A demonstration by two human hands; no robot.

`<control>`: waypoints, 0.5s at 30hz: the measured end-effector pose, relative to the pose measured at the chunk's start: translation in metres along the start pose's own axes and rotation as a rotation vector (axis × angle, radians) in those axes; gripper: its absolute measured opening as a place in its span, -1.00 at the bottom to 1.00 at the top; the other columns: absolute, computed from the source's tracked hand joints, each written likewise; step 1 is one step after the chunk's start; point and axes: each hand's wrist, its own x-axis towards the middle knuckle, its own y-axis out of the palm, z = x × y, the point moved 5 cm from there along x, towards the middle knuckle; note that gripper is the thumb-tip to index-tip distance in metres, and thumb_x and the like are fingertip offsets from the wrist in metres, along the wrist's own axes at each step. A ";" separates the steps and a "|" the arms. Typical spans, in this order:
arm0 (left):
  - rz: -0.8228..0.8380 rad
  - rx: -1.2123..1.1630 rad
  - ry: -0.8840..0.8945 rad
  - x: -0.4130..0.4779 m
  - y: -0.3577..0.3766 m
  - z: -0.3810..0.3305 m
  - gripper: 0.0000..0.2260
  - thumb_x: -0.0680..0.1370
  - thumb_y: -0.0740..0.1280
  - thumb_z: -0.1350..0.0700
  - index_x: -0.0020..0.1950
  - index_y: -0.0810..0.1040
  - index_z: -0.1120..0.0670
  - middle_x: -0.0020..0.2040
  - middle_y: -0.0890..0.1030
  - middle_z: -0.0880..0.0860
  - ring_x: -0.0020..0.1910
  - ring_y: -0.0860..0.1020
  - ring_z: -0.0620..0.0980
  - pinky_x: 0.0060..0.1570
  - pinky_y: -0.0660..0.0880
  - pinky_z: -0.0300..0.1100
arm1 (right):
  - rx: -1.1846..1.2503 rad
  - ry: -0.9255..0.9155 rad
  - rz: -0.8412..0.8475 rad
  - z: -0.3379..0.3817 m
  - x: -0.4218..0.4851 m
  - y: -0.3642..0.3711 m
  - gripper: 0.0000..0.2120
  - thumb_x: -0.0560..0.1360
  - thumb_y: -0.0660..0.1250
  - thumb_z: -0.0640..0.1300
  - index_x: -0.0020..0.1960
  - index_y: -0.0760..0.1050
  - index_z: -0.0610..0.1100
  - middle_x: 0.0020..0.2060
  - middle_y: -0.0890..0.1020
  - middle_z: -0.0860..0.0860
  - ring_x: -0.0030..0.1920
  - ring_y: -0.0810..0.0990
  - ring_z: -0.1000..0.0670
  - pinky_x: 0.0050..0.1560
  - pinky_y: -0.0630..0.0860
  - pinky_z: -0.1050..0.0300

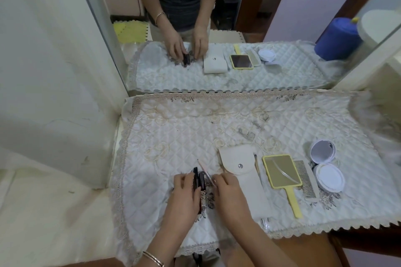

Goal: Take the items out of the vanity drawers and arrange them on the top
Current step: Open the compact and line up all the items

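Observation:
Two dark, slim cosmetic tubes (199, 180) lie on the quilted vanity cloth (173, 136) near its front edge. My left hand (184, 193) rests on their left side with fingertips touching them. My right hand (227, 191) sits just to their right, fingers pinched on a thin pink stick (206, 171) that angles up and left. To the right lie a white snap pouch (245, 178), a yellow hand mirror (282, 173), a white comb (306, 180) and an open round white compact (325, 165).
A wall mirror (217, 28) stands behind the top and repeats the scene. A blue cylinder (334, 39) appears in the mirror at the right. A cream wall (54, 71) bounds the left. The cloth's scalloped front edge (325, 226) hangs over a wooden vanity front.

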 end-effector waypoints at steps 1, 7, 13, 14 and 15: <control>0.022 0.004 0.032 -0.003 0.001 0.001 -0.66 0.60 0.11 0.05 0.37 0.28 0.04 0.30 0.26 0.03 0.11 0.50 -0.03 0.05 0.44 -0.21 | -0.006 -0.049 0.015 0.000 -0.004 0.002 -0.62 0.25 0.45 -0.31 0.04 0.55 -0.10 -0.09 0.61 -0.03 -0.10 0.59 -0.04 -0.18 0.54 0.22; 0.079 0.041 0.088 -0.008 0.015 -0.002 -0.63 0.60 0.11 0.09 0.42 0.26 0.05 0.37 0.27 0.02 0.27 0.40 -0.08 0.24 0.37 -0.23 | 0.093 0.034 0.156 -0.005 -0.012 0.012 -0.63 0.54 0.10 -0.27 0.33 0.32 -0.10 0.22 0.40 -0.09 0.20 0.38 -0.10 0.17 0.39 0.07; 0.053 0.040 0.081 -0.010 0.019 -0.006 -0.63 0.60 0.13 0.07 0.40 0.28 0.06 0.37 0.27 0.02 0.23 0.44 -0.09 0.15 0.39 -0.26 | 0.055 -0.027 0.105 -0.007 -0.006 0.014 -0.67 0.55 0.10 -0.23 0.30 0.32 -0.08 0.13 0.44 -0.07 0.10 0.46 -0.04 0.05 0.44 0.11; 0.048 0.032 0.078 -0.011 0.019 -0.005 -0.63 0.59 0.14 0.06 0.40 0.29 0.05 0.37 0.26 0.02 0.21 0.45 -0.09 0.14 0.40 -0.26 | 0.075 -0.031 0.108 -0.007 -0.007 0.014 -0.70 0.55 0.09 -0.21 0.26 0.35 -0.05 0.10 0.45 -0.05 0.08 0.46 -0.03 0.06 0.46 0.09; 0.044 0.023 0.075 -0.011 0.019 -0.004 -0.63 0.59 0.14 0.06 0.40 0.29 0.04 0.36 0.26 0.02 0.18 0.47 -0.09 0.12 0.41 -0.26 | 0.109 -0.032 0.115 -0.007 -0.009 0.012 -0.73 0.56 0.09 -0.20 0.22 0.37 -0.01 0.06 0.45 -0.03 0.06 0.47 -0.01 0.06 0.47 0.07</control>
